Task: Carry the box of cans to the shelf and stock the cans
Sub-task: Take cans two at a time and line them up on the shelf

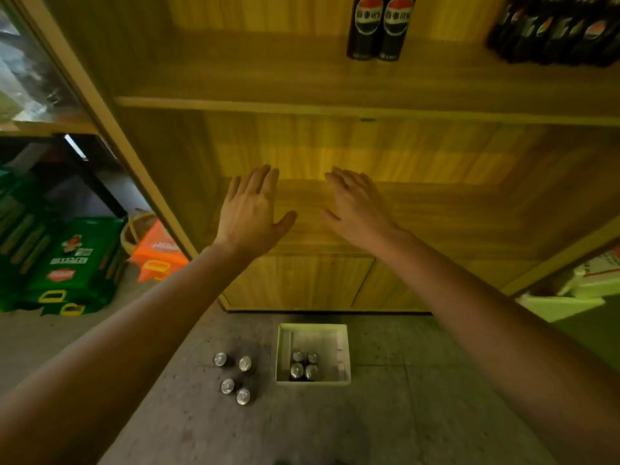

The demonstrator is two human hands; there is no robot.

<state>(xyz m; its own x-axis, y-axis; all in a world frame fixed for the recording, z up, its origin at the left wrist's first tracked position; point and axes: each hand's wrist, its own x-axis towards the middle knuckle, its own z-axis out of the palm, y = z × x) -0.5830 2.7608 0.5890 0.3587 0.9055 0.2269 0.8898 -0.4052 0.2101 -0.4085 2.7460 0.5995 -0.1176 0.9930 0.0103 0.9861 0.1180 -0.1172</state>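
A white open box (284, 350) stands on the floor at the foot of the wooden shelf unit (335, 105), with several silver-topped cans (304, 365) in its near half. Several more cans (235, 375) stand loose on the floor just left of the box. Two black cans (377, 26) stand on the upper shelf board. My left hand (250, 213) and my right hand (355, 208) are both stretched out over the lower shelf board, fingers straight and spread, palms down, holding nothing.
A dark pack of bottles (557, 28) sits on the upper shelf at right. Green crates (63, 263) and an orange carton (159, 253) lie on the floor at left. A white carton (570, 297) sits low at right. The floor is grey concrete.
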